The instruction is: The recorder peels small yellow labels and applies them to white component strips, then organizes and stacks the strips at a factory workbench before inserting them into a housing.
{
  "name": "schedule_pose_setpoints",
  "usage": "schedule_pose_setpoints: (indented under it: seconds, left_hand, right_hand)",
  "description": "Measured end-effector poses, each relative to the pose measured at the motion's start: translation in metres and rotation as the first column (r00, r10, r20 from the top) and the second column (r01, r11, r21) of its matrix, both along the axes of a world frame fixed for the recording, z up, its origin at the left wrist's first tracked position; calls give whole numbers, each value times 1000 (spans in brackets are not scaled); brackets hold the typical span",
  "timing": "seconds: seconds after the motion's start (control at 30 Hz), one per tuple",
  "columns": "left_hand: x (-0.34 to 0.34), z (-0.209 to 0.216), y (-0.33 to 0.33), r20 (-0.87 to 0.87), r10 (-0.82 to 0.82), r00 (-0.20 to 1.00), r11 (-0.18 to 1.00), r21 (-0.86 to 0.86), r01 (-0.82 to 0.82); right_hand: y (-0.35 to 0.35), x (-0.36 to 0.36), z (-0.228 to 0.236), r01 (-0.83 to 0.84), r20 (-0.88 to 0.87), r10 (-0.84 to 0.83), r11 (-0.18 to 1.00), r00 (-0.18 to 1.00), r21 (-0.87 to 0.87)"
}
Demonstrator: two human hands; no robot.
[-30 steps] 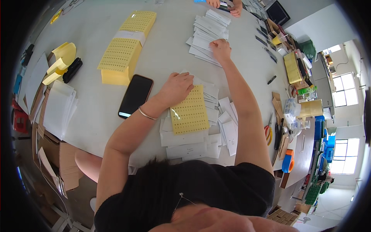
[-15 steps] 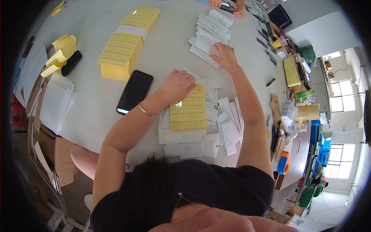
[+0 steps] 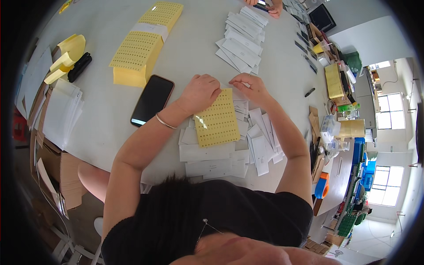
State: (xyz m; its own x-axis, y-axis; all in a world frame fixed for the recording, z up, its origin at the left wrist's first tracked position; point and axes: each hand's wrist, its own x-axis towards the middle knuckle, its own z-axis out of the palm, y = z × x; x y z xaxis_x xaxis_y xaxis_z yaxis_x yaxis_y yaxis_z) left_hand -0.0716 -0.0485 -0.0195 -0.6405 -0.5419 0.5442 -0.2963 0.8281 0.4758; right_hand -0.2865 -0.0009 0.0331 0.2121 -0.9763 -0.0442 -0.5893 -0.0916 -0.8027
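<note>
My left hand is closed on the upper left edge of a yellow label sheet printed in rows of small dark marks. The sheet lies over white paper envelopes or packets, tilted slightly. Just off the sheet's upper right corner is my right hand, its thumb and fingertips drawn together in a pinch. Whatever it holds, if anything, is too small to make out. More white packets lie beside the sheet on the right. Farther away, another pile of white packets spreads across the table.
A phone lies left of my left hand. Behind it stands a tall stack of yellow label sheets with a white band. A black stapler-like object is farther left. A pen lies at right. Another person's hands work at the far edge.
My right hand has come back from the far packet pile to the yellow sheet's top corner, its fingers now pinched. The sheet has tilted slightly under my left hand.
</note>
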Motion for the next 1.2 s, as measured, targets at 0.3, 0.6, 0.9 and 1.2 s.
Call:
schedule_pose_setpoints:
  seconds: [0.3,0.6,0.9,1.2]
  left_hand:
    - [1,1,-1,61,-11,998,994,108,4]
    - [0,-3,-1,21,9,1000,992,126,-12]
    - [-1,-5,-1,1,19,1000,994,105,-19]
    - [1,-4,-1,-7,23,1000,997,78,-22]
  right_hand:
    - [6,20,5,-419,-565,24,698,824,-581]
    - [-53,-24,-12,242,25,-255,879,967,-412]
    - [-112,-56,-42,346,-457,-506,853,731,-390]
    - [-81,-48,-20,49,-647,-343,903,682,-427]
